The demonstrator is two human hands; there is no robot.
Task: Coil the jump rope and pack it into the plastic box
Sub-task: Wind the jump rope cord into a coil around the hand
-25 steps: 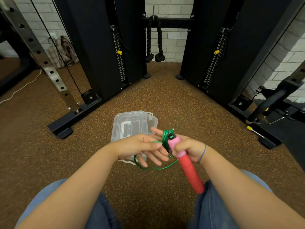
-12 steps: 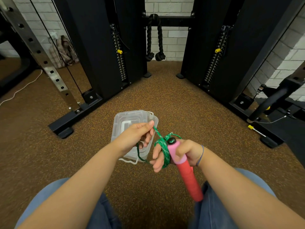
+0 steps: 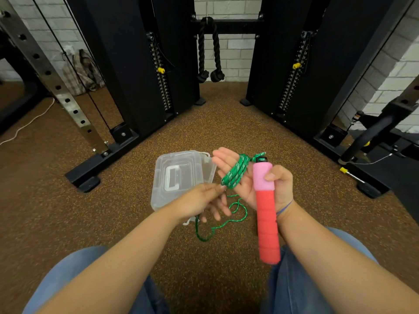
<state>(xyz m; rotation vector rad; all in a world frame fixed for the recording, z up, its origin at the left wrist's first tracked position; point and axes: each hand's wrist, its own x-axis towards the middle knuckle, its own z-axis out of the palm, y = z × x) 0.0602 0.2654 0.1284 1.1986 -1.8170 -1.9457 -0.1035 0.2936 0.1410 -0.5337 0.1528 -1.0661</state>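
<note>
Ahead of you the black cable machine (image 3: 140,64) rises from the speckled brown floor (image 3: 226,123). On that floor, just past your hands, sits the clear plastic box (image 3: 179,177), its lid on. Your right hand (image 3: 256,180) lies palm up, fingers spread, thumb pinning the pink-and-red handle (image 3: 265,207) (its red end points down toward your knee). Several turns of green jump rope (image 3: 235,174) wrap that palm. Your left hand (image 3: 204,200) pinches the rope just beside the coil; the slack dangles below.
</note>
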